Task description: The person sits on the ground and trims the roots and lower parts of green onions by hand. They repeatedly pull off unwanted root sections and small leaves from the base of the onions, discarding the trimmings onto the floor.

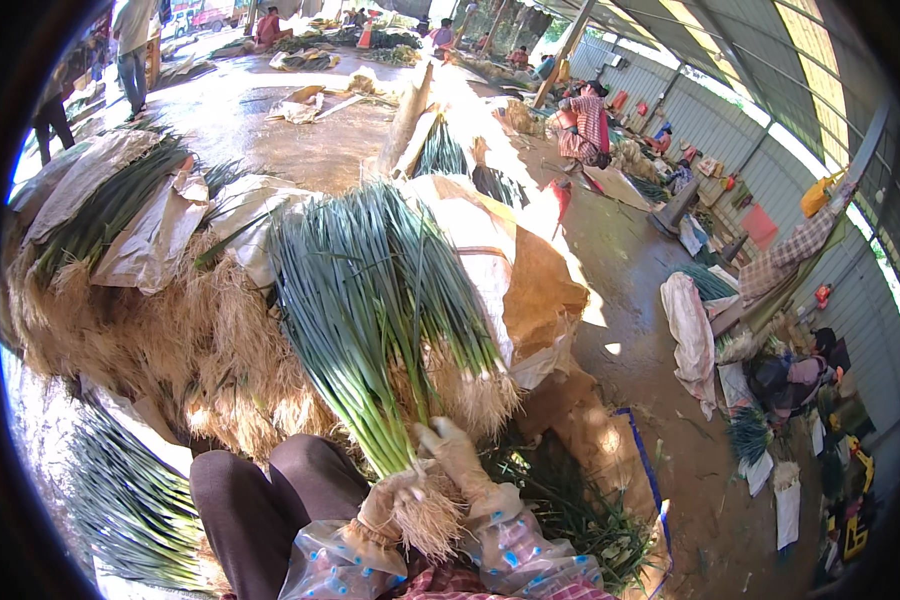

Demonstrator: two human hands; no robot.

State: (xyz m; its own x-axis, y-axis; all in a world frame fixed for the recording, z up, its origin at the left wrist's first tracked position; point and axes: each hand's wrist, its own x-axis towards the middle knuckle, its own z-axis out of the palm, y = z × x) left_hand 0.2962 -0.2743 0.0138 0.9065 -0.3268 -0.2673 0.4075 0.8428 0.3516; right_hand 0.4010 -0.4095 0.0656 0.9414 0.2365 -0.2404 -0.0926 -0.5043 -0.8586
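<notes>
My left hand (385,501), in a dirty glove, is closed around the lower stems of a bunch of long green allium stalks (367,405), just above its pale, stringy roots (429,517). The leaves of the bunch spread away from me over a heap of the same plants. My gloved right hand (456,456) is beside the roots, its fingertips at the foot of a green stalk (418,382) and seemingly pinching it. Right of that stalk, more allium plants (461,330) lie with white stem ends and roots towards me. Clear plastic sleeves with blue spots cover both forearms.
A large root-fringed heap (217,337) stands ahead and left, partly under woven sacks (154,225). More stalks (131,495) lie left of my knees (247,495). Leaf trimmings (585,502) lie at my right. A wooden post (409,112) rises beyond; several people work farther off.
</notes>
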